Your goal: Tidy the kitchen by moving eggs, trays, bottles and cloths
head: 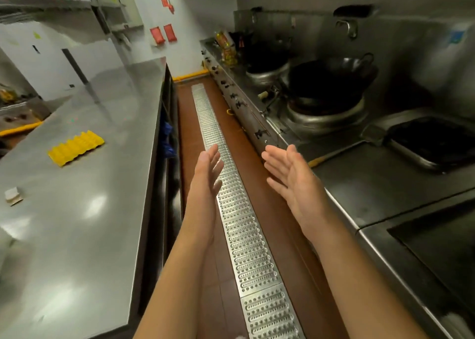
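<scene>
While both hands, left hand [209, 169] & right hand [288, 174], hung spread and empty mid-frame, btwn steps; next prob. yellow moulded egg tray [76, 147] on steel counter [77, 210], left of frame.

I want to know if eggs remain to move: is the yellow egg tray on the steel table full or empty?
Empty, as far as the view shows: the yellow egg tray on the steel table shows only bare yellow ridges and cups, no eggs.

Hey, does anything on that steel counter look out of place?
Two things: a yellow egg tray lies askew, alone and empty mid-counter, and a small torn-looking cardboard scrap sits near the left edge. Nothing looks spilled.
</scene>
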Action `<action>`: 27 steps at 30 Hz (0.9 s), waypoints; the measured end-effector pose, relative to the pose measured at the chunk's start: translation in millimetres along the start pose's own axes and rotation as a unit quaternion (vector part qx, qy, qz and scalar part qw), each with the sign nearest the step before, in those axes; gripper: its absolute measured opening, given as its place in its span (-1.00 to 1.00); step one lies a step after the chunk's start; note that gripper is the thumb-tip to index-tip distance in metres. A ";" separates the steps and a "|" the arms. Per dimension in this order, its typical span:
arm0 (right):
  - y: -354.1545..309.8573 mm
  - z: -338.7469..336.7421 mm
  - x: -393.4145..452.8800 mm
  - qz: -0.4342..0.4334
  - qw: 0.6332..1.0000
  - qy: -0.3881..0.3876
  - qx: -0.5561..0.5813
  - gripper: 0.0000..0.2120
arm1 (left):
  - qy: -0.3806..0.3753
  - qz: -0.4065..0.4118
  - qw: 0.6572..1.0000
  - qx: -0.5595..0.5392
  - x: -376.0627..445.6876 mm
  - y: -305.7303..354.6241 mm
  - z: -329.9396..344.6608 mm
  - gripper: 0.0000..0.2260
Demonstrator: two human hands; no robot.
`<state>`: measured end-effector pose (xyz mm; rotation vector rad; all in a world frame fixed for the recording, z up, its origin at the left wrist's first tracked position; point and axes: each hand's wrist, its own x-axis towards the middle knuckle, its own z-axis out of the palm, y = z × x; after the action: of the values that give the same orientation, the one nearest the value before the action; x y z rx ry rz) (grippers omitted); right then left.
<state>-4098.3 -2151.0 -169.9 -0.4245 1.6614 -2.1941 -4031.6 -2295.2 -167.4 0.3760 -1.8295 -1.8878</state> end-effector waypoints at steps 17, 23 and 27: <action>11.7 -13.3 82.9 0.023 0.972 0.226 -0.061 -0.55 | -0.178 -0.071 0.979 -0.068 139.7 -51.5 22.9 -0.35; 25.8 58.9 145.9 0.024 0.983 0.169 -0.073 -0.54 | -0.114 -0.071 0.988 -0.076 189.9 -45.9 -44.9 -0.43; 32.0 108.5 185.3 0.027 0.992 0.095 -0.072 -0.51 | -0.049 -0.048 0.995 -0.070 210.8 -38.9 -94.7 -0.47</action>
<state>-4212.6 -2335.6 -167.5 -0.2092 1.9154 -2.1394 -4167.3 -2485.4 -184.5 0.3337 -1.7554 -2.1220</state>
